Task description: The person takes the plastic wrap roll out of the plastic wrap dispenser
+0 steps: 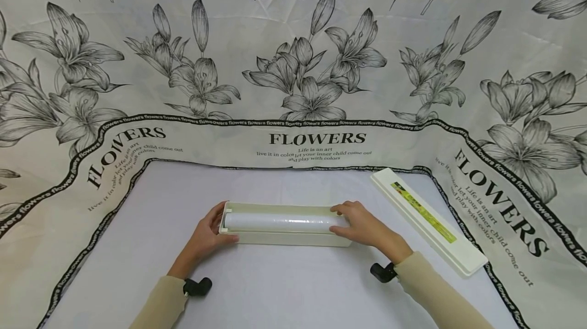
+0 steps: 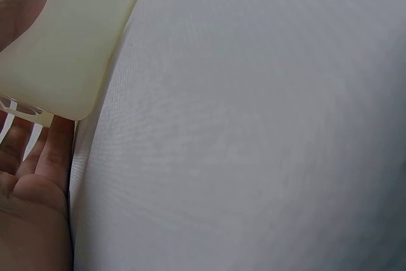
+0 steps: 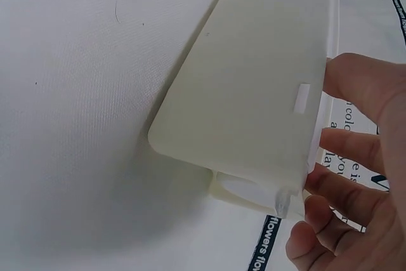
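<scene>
Plain beige fabric left sleeve point(image 1: 160, 302) and matching right sleeve point(image 1: 437, 288) in my head view; small, rounded black wrist cameras point(image 1: 198, 287) beside cuffs; left hand point(image 1: 212, 228), right hand point(image 1: 362, 223) bare.

Free rm nr side of box point(image 1: 289, 239); lid point(image 1: 428, 221) blocks R.

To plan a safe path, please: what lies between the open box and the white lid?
In the head view, the right hand, then bare white cloth.
</scene>
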The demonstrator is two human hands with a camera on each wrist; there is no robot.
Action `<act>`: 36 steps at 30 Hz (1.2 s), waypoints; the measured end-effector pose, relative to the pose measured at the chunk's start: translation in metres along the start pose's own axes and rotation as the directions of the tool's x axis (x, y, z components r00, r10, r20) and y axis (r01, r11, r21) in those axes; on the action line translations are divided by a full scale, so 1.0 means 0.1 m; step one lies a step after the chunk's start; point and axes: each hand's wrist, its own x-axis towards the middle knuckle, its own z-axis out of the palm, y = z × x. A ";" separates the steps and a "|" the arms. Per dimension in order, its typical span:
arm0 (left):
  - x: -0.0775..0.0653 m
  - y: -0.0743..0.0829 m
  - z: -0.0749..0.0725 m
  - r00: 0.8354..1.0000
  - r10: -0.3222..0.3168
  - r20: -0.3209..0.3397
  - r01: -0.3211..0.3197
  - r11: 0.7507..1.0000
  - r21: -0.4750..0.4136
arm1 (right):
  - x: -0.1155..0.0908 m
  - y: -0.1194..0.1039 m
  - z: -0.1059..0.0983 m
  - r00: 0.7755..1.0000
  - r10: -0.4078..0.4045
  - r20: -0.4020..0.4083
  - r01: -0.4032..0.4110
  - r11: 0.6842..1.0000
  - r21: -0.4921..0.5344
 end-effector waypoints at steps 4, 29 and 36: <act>0.00 0.00 0.00 1.000 -0.002 -0.002 0.002 1.000 0.004 | 0.01 0.00 0.02 1.000 0.014 0.010 -0.014 1.000 -0.012; 0.00 0.01 0.00 1.000 0.004 -0.002 -0.004 1.000 0.008 | 0.07 -0.02 0.05 0.999 0.034 0.024 -0.034 0.999 -0.002; 0.00 0.02 0.01 1.000 -0.006 -0.007 0.006 1.000 0.014 | 0.06 -0.02 0.06 0.999 0.028 0.015 -0.028 1.000 0.007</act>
